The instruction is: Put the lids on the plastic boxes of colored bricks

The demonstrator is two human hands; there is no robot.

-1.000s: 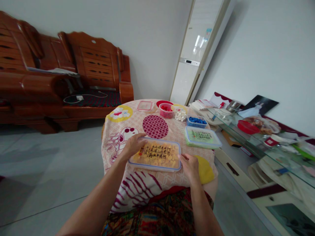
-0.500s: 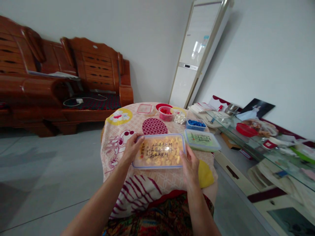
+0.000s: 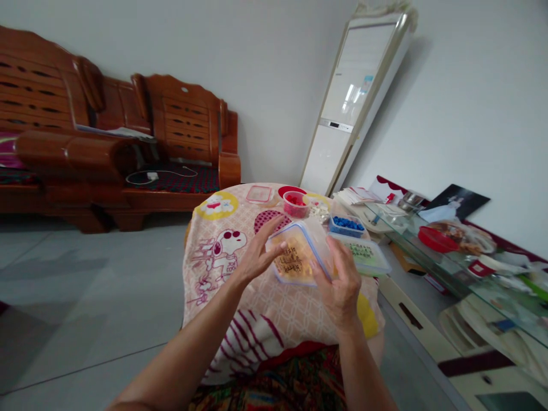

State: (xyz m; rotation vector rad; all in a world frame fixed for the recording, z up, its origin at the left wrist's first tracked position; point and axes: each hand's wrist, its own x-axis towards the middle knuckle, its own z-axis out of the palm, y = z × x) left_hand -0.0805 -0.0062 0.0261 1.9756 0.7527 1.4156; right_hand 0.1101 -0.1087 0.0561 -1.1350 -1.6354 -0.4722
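A clear lidded plastic box of yellow pieces (image 3: 295, 254), with black writing on its lid, is lifted off the table and turned so one narrow end faces me. My left hand (image 3: 257, 257) holds its left side with fingers stretched along it. My right hand (image 3: 340, 285) grips its near right edge. Below it lies the round table with a patterned cartoon cloth (image 3: 222, 251).
A lidded box of green pieces (image 3: 366, 254) lies to the right, with a blue-filled tub (image 3: 346, 224), a red-filled tub (image 3: 295, 204), a red bowl, a white pile and a small lid (image 3: 259, 194) behind. A wooden sofa (image 3: 107, 148) stands left, a glass shelf unit (image 3: 471, 268) right, a tall air conditioner (image 3: 346, 108) behind.
The yellow box has been raised from the table and rotated from lengthwise to end-on, shifting right. Both hands moved with it, and the view swung slightly right.
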